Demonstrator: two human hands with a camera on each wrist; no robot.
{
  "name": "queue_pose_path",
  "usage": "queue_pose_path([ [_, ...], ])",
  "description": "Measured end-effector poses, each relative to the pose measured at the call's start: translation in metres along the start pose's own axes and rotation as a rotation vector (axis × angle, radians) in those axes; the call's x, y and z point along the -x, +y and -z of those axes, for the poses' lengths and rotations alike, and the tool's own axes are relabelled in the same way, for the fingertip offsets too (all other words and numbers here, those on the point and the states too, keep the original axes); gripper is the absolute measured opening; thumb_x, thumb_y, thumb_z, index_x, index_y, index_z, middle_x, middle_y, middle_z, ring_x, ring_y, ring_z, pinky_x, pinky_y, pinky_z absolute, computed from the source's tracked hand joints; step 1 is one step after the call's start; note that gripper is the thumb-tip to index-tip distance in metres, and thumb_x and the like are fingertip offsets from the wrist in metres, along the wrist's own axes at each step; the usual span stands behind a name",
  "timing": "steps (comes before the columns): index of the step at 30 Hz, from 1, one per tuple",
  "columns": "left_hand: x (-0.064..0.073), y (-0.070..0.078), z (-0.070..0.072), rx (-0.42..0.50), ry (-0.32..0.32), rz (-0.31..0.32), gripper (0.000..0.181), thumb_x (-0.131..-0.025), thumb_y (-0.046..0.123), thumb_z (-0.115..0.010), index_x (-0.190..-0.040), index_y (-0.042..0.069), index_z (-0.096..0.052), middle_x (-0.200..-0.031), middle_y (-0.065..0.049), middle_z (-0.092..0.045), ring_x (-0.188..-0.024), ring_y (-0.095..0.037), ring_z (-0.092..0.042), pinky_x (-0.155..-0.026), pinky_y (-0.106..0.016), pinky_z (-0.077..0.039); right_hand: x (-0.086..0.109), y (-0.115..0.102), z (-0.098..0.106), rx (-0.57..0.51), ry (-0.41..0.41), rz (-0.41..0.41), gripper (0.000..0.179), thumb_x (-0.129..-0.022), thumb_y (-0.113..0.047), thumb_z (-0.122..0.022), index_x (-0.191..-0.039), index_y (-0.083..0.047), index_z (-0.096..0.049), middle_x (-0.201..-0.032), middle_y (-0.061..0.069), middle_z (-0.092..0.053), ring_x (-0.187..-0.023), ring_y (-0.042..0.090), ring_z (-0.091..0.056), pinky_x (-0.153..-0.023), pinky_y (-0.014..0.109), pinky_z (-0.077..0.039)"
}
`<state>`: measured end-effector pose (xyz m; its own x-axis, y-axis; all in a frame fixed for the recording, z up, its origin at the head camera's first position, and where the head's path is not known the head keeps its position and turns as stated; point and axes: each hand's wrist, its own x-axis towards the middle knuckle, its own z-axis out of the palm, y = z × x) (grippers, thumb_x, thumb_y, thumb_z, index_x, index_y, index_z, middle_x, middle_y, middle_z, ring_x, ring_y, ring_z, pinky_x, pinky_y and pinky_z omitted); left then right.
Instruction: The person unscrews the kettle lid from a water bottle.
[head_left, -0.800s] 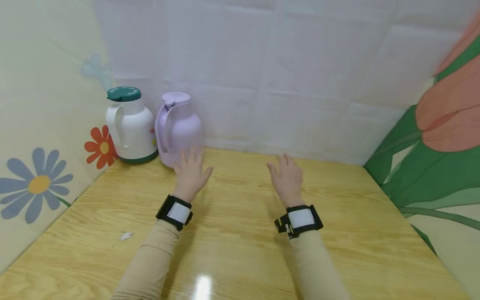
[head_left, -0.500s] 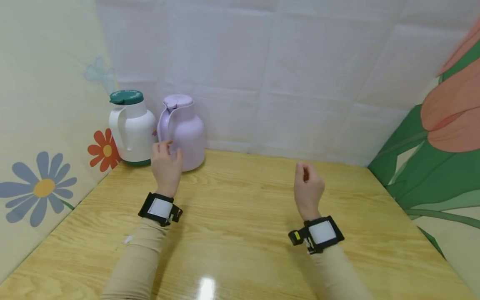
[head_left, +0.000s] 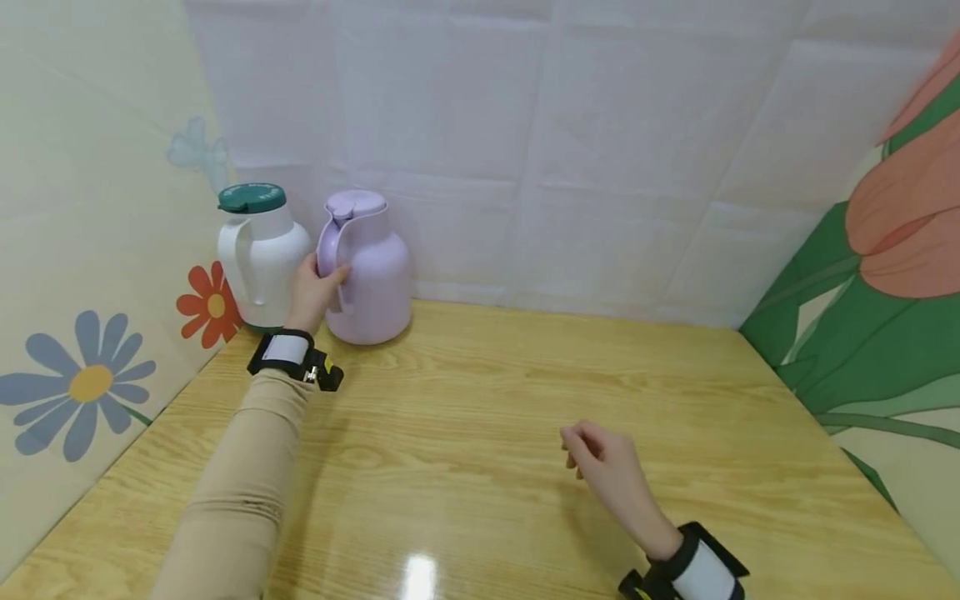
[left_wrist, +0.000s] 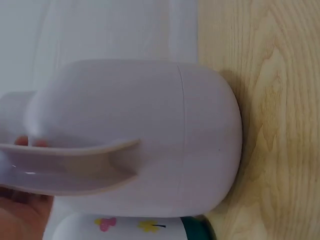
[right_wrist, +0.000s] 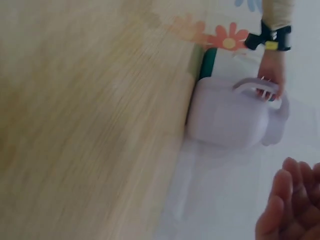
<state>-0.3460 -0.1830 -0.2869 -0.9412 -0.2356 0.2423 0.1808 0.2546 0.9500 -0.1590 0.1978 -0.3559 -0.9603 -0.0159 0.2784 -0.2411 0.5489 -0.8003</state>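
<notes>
A lilac thermos jug (head_left: 378, 287) stands upright at the back left of the table. My left hand (head_left: 309, 293) grips its handle (left_wrist: 75, 172) from the left. In the left wrist view, fingertips show through the gap between handle and body. From the right wrist view, the same left hand (right_wrist: 272, 80) has its fingers hooked through the handle. Well apart from the jug, my right hand (head_left: 611, 467) hovers over the table's front right with loosely curled fingers and nothing in them.
Close beside the lilac jug on its left is a white thermos jug (head_left: 281, 258) with a green lid. A white cloth (head_left: 600, 167) hangs behind the wooden table (head_left: 480, 417). Flower-patterned cloths flank it left (head_left: 75, 208) and right (head_left: 900, 350).
My left hand moved left and forward, past the jug's front, and took hold of the lilac jug's handle. My right hand drew back toward the front right. The lilac jug stays in place.
</notes>
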Motion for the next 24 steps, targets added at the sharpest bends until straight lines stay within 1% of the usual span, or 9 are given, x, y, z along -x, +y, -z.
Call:
queue_pose_path([
  [2,-0.006,-0.003,0.000,0.001,-0.021,-0.004,0.054,-0.099,0.015,-0.060,-0.145,-0.008,-0.042,-0.138,-0.023,-0.055,-0.126,-0.029,-0.055,-0.111,-0.041,-0.043,0.010,-0.005,0.004,0.000,-0.027,-0.054,0.023,-0.102,-0.008,-0.058,-0.082,0.000,-0.065,-0.065,0.002,-0.059,-0.055,0.010,-0.052,-0.051,0.023,-0.042],
  [4,-0.010,-0.004,-0.001,0.049,-0.040,-0.011,0.042,-0.099,0.014,-0.062,-0.134,-0.008,-0.053,-0.114,-0.012,-0.069,-0.104,-0.017,-0.066,-0.098,-0.031,-0.051,0.019,-0.006,0.009,-0.001,-0.031,-0.088,0.023,-0.103,-0.009,-0.058,-0.082,-0.001,-0.065,-0.065,0.001,-0.059,-0.056,0.009,-0.052,-0.052,0.023,-0.043],
  [7,-0.016,-0.005,-0.003,0.217,-0.088,-0.006,0.016,-0.098,0.010,-0.063,-0.105,-0.004,-0.063,-0.076,0.008,-0.069,-0.068,-0.002,-0.064,-0.072,-0.018,-0.054,0.030,-0.005,0.018,0.027,-0.014,-0.136,0.024,-0.104,-0.012,-0.057,-0.084,-0.001,-0.066,-0.068,0.001,-0.059,-0.058,0.009,-0.052,-0.052,0.024,-0.043],
  [8,-0.018,-0.005,-0.003,0.274,-0.110,0.001,0.009,-0.098,0.009,-0.063,-0.097,0.000,-0.064,-0.068,0.011,-0.067,-0.062,-0.001,-0.065,-0.067,-0.016,-0.053,0.034,-0.003,0.022,0.035,-0.008,-0.155,0.024,-0.104,-0.013,-0.056,-0.085,-0.001,-0.066,-0.069,0.001,-0.059,-0.059,0.009,-0.052,-0.053,0.024,-0.043],
  [11,-0.019,-0.003,-0.003,0.400,-0.187,0.032,0.021,-0.099,0.008,-0.061,-0.078,0.011,-0.064,-0.059,0.007,-0.067,-0.055,-0.003,-0.065,-0.060,-0.017,-0.054,0.042,0.000,0.031,0.050,0.015,-0.221,0.026,-0.105,-0.013,-0.054,-0.087,0.000,-0.066,-0.070,0.002,-0.060,-0.060,0.009,-0.053,-0.054,0.024,-0.045],
  [14,-0.018,-0.001,-0.006,0.411,-0.284,0.039,0.033,-0.099,0.007,-0.059,-0.067,0.014,-0.063,-0.055,0.006,-0.064,-0.050,-0.004,-0.061,-0.056,-0.018,-0.051,0.048,0.004,0.037,0.044,0.030,-0.276,0.025,-0.105,-0.011,-0.053,-0.088,0.002,-0.066,-0.071,0.003,-0.061,-0.060,0.010,-0.055,-0.057,0.025,-0.048],
  [16,-0.016,0.000,-0.009,0.395,-0.325,0.026,0.038,-0.098,0.005,-0.058,-0.062,0.014,-0.061,-0.052,0.005,-0.059,-0.046,-0.005,-0.056,-0.053,-0.018,-0.048,0.051,0.006,0.040,0.048,0.026,-0.306,0.026,-0.106,-0.012,-0.052,-0.090,0.003,-0.066,-0.072,0.003,-0.062,-0.061,0.011,-0.055,-0.058,0.025,-0.049],
  [18,-0.015,0.001,-0.015,0.388,-0.320,0.005,0.040,-0.096,0.001,-0.057,-0.058,0.013,-0.058,-0.049,0.006,-0.055,-0.043,-0.004,-0.051,-0.050,-0.018,-0.043,0.053,0.008,0.040,0.060,0.022,-0.325,0.025,-0.106,-0.013,-0.052,-0.092,0.002,-0.067,-0.073,0.003,-0.062,-0.062,0.011,-0.055,-0.059,0.025,-0.049],
  [24,-0.011,-0.004,-0.030,0.409,-0.151,-0.063,0.042,-0.088,-0.005,-0.054,-0.051,0.015,-0.050,-0.043,0.009,-0.045,-0.039,-0.002,-0.040,-0.043,-0.017,-0.034,0.058,0.012,0.032,0.063,0.052,-0.279,0.024,-0.105,-0.012,-0.054,-0.089,0.000,-0.068,-0.071,0.002,-0.062,-0.061,0.010,-0.055,-0.058,0.025,-0.048],
])
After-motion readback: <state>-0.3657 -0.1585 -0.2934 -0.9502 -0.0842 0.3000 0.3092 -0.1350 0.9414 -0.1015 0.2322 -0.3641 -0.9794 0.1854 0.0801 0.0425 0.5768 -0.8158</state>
